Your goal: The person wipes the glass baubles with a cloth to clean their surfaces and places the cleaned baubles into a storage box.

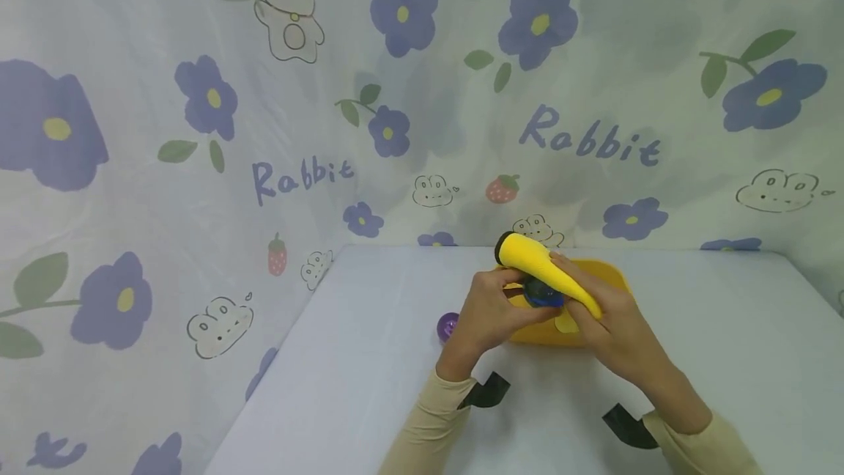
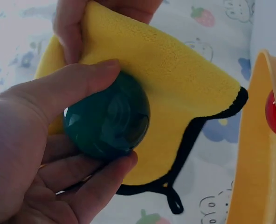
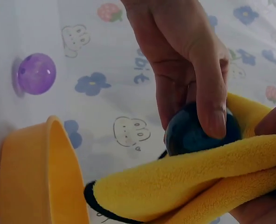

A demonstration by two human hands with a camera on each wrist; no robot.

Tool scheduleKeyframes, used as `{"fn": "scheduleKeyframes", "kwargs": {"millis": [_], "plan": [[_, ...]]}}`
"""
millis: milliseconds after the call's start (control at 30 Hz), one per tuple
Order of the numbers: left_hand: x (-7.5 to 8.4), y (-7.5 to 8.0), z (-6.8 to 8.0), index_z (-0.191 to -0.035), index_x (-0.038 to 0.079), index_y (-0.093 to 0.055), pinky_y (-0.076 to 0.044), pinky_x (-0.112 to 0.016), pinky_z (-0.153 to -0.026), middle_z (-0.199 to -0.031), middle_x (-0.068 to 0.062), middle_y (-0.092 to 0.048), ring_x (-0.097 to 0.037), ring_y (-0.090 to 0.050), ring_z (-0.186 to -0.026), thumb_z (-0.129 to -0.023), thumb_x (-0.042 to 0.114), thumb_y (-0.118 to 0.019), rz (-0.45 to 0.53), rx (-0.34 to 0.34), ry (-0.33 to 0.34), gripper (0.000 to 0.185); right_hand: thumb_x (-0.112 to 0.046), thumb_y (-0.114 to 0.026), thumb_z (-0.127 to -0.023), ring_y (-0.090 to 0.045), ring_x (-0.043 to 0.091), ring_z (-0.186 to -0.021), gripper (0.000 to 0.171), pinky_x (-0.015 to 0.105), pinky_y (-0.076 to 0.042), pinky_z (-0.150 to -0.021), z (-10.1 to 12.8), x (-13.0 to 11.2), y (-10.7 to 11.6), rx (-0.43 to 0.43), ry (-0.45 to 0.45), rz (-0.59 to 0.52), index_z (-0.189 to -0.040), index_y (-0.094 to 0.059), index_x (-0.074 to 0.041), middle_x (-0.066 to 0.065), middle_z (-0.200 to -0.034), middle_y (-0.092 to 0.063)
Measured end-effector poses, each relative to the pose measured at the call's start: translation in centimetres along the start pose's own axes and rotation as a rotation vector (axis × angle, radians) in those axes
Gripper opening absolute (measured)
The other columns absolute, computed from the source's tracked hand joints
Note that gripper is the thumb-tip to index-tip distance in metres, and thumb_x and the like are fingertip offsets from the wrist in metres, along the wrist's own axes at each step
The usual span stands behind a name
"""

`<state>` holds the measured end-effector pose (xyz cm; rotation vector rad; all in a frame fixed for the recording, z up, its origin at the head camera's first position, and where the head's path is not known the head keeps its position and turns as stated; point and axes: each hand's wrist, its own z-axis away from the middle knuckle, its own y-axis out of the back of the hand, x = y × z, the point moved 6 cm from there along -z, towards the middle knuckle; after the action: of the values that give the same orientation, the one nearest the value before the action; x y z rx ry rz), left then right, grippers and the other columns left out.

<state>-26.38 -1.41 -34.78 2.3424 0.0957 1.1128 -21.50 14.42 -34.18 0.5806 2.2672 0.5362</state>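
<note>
Centre frame, over the yellow bowl point(image 1: 596, 273): left hand point(image 1: 488, 314) grips dark ball point(image 2: 106, 120), right hand point(image 1: 609, 321) clasps yellow cloth point(image 1: 543, 270); best to rotate the ball against the cloth.

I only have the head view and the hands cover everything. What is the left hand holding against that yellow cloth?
Observer: The left hand grips a dark green glossy ball, thumb above, fingers beneath, pressed against the yellow cloth.
Operator: Is anything in the yellow bowl?
Observer: The left wrist view shows something red inside the yellow bowl; only its edge shows.
Operator: And that purple thing by the left wrist?
Observer: The right wrist view shows a translucent purple ball lying on the table, apart from the bowl.
Operator: How does the right hand hold the cloth?
Observer: The right hand grips the folded cloth, black-trimmed, wrapped partly under the ball.
</note>
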Motion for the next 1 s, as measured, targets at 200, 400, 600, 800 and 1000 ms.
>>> {"fn": "scheduleKeyframes", "kwargs": {"millis": [200, 400, 600, 800, 1000], "plan": [[1.1, 0.0, -0.1, -0.122, 0.004, -0.072, -0.058, -0.013, -0.088, -0.119, -0.007, -0.075, -0.011, -0.072, -0.111, -0.079, 0.016, -0.092, -0.056, -0.062, -0.098, 0.049, -0.006, -0.055, -0.105, -0.056, 0.010, -0.066, 0.041, 0.025, -0.055, -0.053, -0.1, 2.0, 0.4, -0.063, -0.175, -0.180, -0.146, -0.057, -0.006, 0.009, -0.118, -0.066], [2.1, 0.3, 0.1, -0.129, -0.001, -0.069, -0.056, -0.010, -0.091, -0.123, -0.012, -0.074, -0.020, -0.071, -0.110, -0.076, 0.016, -0.093, -0.133, -0.061, -0.224, 0.060, -0.015, -0.050, -0.109, -0.061, 0.012, -0.069, 0.033, 0.025, -0.058, -0.057, 0.0, 4.3, 0.0, -0.141, -0.309, -0.466, -0.139, -0.058, -0.002, -0.005, -0.108, -0.062], [2.5, 0.9, 0.3, -0.134, 0.003, -0.067, -0.058, -0.015, -0.091, -0.129, -0.012, -0.072, -0.018, -0.068, -0.116, -0.078, 0.015, -0.092, -0.055, 0.008, -0.202, 0.062, -0.012, -0.042, -0.111, -0.073, 0.011, -0.084, 0.026, 0.027, -0.065, -0.072, 0.1, 4.9, -1.2, -0.228, -0.421, -0.967, -0.126, -0.063, -0.013, -0.002, -0.107, -0.069], [2.2, 1.1, 0.1, -0.134, 0.007, -0.065, -0.060, -0.018, -0.087, -0.131, -0.010, -0.070, -0.018, -0.069, -0.120, -0.079, 0.015, -0.092, 0.013, 0.091, -0.127, 0.062, -0.015, -0.041, -0.112, -0.075, 0.012, -0.090, 0.024, 0.028, -0.065, -0.078, 0.3, 4.7, -1.8, -0.235, -0.487, -1.043, -0.123, -0.063, -0.012, 0.000, -0.107, -0.072], [1.6, 1.3, 0.2, -0.133, 0.009, -0.065, -0.060, -0.018, -0.086, -0.129, -0.008, -0.071, -0.018, -0.069, -0.118, -0.079, 0.019, -0.091, 0.010, 0.151, -0.055, 0.061, -0.017, -0.047, -0.111, -0.074, 0.012, -0.090, 0.020, 0.028, -0.065, -0.078, 0.6, 4.6, -1.7, -0.174, -0.552, -0.947, -0.123, -0.060, -0.009, -0.002, -0.107, -0.070]]}}
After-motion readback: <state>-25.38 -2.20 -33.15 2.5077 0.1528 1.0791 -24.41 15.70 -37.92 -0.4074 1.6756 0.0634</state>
